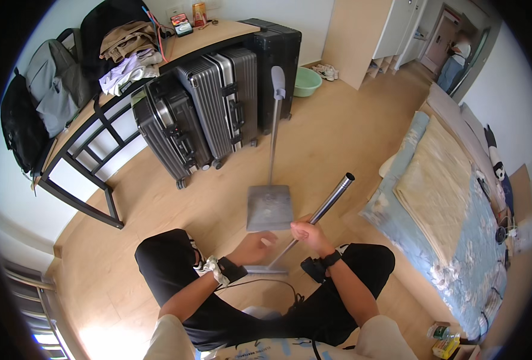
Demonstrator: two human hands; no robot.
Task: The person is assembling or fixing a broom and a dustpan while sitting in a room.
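My right hand [311,237] is closed round the metal handle of a broom [332,200], which slants up to the right. Its flat grey head [266,270] rests low between my feet, partly hidden by my left wrist. My left hand [259,246] hovers just left of the handle, fingers loosely bent and apart, with nothing visible in it. Straight ahead, a grey dustpan [269,207] sits on the floor. Its long thin handle stands upright and ends in a pale grey grip.
Dark ribbed suitcases [221,99] stand by a desk [209,37] holding bags and clothes. A green basin [307,83] and shoes [326,72] lie beyond. On the right is a low bed [434,198] with bedding. A cable [272,282] crosses near my feet. Another person [455,60] stands near the far door.
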